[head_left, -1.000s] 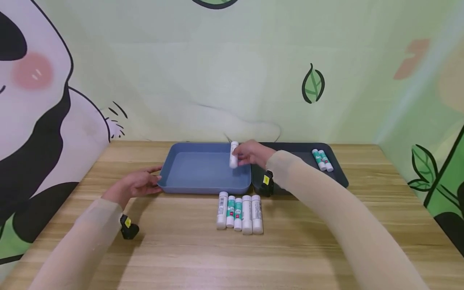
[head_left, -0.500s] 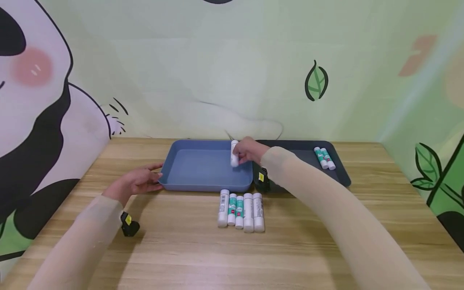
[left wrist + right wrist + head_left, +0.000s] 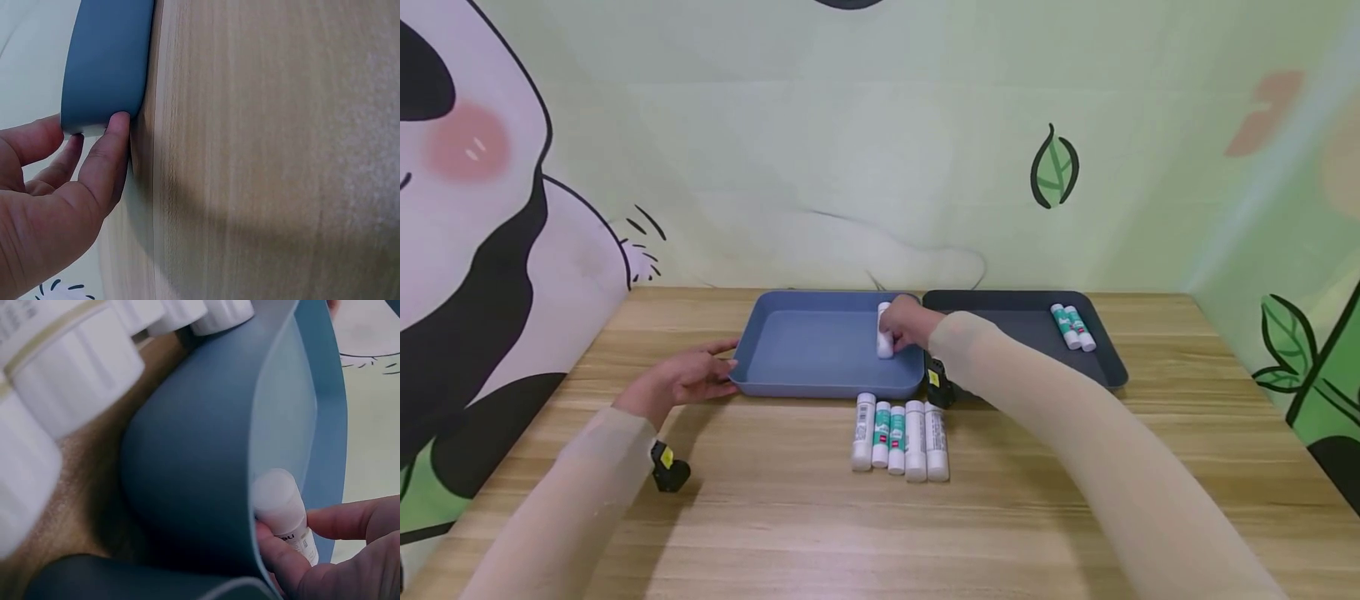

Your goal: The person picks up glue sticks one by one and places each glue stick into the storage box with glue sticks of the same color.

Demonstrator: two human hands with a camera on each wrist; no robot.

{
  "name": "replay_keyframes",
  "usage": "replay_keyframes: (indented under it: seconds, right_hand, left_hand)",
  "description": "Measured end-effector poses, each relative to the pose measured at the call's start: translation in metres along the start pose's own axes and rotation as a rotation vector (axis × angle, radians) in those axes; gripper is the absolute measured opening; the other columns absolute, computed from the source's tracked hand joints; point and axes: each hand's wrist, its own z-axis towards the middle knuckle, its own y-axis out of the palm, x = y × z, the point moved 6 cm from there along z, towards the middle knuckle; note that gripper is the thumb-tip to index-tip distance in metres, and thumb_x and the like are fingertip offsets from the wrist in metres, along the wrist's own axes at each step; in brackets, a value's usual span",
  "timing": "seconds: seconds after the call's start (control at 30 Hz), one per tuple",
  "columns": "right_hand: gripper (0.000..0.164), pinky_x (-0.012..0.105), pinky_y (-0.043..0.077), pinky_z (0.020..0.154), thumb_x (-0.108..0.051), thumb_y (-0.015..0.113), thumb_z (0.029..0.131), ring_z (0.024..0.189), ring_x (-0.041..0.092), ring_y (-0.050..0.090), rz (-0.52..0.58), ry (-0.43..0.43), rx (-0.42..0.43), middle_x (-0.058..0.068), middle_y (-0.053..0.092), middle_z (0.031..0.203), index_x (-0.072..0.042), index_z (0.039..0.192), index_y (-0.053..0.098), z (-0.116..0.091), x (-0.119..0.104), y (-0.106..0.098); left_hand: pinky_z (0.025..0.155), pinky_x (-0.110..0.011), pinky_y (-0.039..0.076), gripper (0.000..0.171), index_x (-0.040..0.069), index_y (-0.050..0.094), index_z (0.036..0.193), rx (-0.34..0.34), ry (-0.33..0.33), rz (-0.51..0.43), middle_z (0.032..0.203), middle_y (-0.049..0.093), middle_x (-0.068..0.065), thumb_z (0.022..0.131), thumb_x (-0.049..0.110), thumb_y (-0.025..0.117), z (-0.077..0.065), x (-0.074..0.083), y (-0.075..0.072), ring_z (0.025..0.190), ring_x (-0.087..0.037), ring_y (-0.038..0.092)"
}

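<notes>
A white glue stick [image 3: 884, 343] is low inside the right part of the blue tray [image 3: 820, 389]. My right hand [image 3: 906, 322] pinches it between thumb and fingers, as the right wrist view also shows; whether it touches the tray floor I cannot tell. My left hand [image 3: 696, 375] is at the blue tray's left end, its fingertips [image 3: 119, 122] touching the end wall. In front of the blue tray lies a row of glue sticks: large white ones [image 3: 863, 433] and two small green-and-white ones [image 3: 881, 435].
A black tray [image 3: 1015, 312] adjoins the blue one on the right. Two small green-and-white glue sticks [image 3: 1064, 327] lie side by side in its right part. Behind the wooden table [image 3: 760, 517] stands a wall covering with painted pandas and leaves.
My right hand has lowered the white glue stick farther into the blue tray and toward me. The left hand stays at the tray's end. The view has shifted slightly.
</notes>
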Motion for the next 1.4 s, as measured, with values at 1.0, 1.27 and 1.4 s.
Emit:
replay_keyframes:
  seconds: [1.0,1.27,1.4]
  right_hand:
    - [0.052,0.044,0.063,0.088,-0.001,0.069,0.092,0.115,0.036,0.06,-0.032,0.022,-0.142,0.023,0.047,0.144,0.005,0.14,0.051,-0.237,-0.082,-0.033]
    - [0.039,0.041,0.063,0.088,-0.001,0.074,0.088,0.11,0.029,0.063,0.009,-0.026,-0.232,0.016,0.059,0.128,0.005,0.125,0.062,-0.271,-0.108,-0.051]
    - [0.06,0.043,0.058,0.103,-0.002,0.067,0.094,0.13,0.032,0.057,0.035,-0.082,-0.279,0.015,0.053,0.147,0.004,0.149,0.045,-0.313,-0.13,-0.06]
  left_hand:
    - [0.086,-0.022,0.056,0.072,0.01,-0.003,0.165,0.006,0.011,0.009,0.133,0.034,-0.012,0.108,0.005,0.041,0.001,0.0,0.001,0.105,-0.012,0.049]
    - [0.087,-0.023,0.057,0.071,0.011,-0.003,0.165,0.003,-0.002,0.008,0.131,0.034,-0.012,0.109,0.006,0.04,0.004,-0.003,-0.001,0.105,-0.011,0.051]
    - [0.087,-0.022,0.056,0.072,0.01,-0.004,0.165,-0.002,0.012,0.021,0.131,0.035,-0.011,0.108,0.006,0.041,0.004,0.0,-0.002,0.104,-0.011,0.05]
